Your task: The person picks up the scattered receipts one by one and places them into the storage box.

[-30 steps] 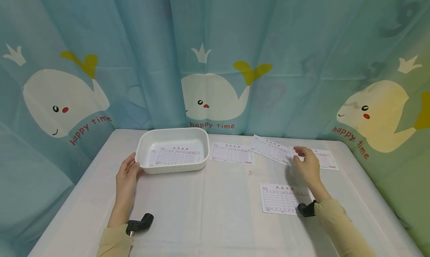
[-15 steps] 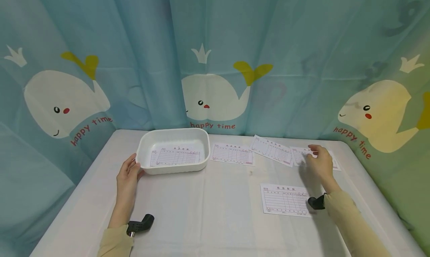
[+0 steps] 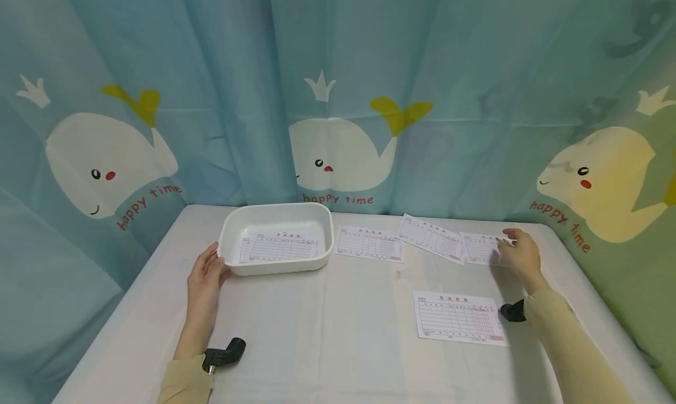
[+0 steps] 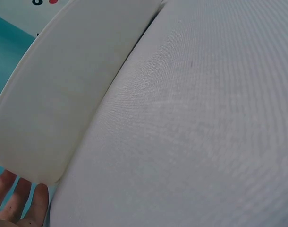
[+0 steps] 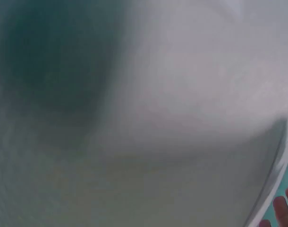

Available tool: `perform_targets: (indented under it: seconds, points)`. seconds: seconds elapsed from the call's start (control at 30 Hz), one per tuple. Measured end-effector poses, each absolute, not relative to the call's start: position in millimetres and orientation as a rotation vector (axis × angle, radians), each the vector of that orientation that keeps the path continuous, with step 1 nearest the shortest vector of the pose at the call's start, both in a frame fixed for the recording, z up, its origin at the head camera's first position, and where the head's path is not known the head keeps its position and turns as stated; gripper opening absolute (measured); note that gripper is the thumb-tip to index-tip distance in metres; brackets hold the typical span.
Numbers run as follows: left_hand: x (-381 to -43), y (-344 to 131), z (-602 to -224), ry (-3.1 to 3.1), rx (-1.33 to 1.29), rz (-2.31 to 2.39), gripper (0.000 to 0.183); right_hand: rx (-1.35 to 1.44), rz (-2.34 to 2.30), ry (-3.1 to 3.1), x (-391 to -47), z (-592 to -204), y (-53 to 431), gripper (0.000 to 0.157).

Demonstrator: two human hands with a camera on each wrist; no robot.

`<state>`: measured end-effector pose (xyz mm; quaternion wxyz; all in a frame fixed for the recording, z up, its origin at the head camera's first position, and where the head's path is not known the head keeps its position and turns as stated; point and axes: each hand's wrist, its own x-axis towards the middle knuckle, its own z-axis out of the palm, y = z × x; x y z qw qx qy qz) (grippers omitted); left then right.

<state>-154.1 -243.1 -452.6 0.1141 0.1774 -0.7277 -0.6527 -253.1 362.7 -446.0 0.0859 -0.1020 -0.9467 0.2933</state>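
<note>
In the head view, a white plastic tray [image 3: 276,268] stands at the back left with a printed paper form [image 3: 285,247] lying in it. My left hand [image 3: 203,283] has its fingertips against the tray's front left corner. The left wrist view shows those fingers [image 4: 38,204] at the end of the tray's tall side. At the back right, my right hand [image 3: 523,260] is over the rightmost printed form [image 3: 479,248], its fingers slightly bent. The hand covers that form's right part. In the right wrist view, a few fingertips [image 5: 282,210] appear at the lower right edge.
A form [image 3: 369,243] lies flat right of the tray. Beside it a slanted form [image 3: 432,238] reaches the rightmost one. Another form [image 3: 459,317] lies nearer the front. A curtain [image 3: 338,40] with whale prints hangs behind the white-covered table [image 3: 364,357].
My right hand has moved to the right, from beside the slanted form to the right part of the rightmost form. The left hand stays at the tray. The view has shifted slightly.
</note>
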Motion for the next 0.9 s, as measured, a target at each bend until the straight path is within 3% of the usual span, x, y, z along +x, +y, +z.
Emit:
perform_targets:
  seconds: [0.9]
  points:
    - [-153.7,-241.9,-451.2,-2.131,0.526,-1.921,0.048,-0.687,0.930,-2.948,-248.7,-451.6,380.9,0.073]
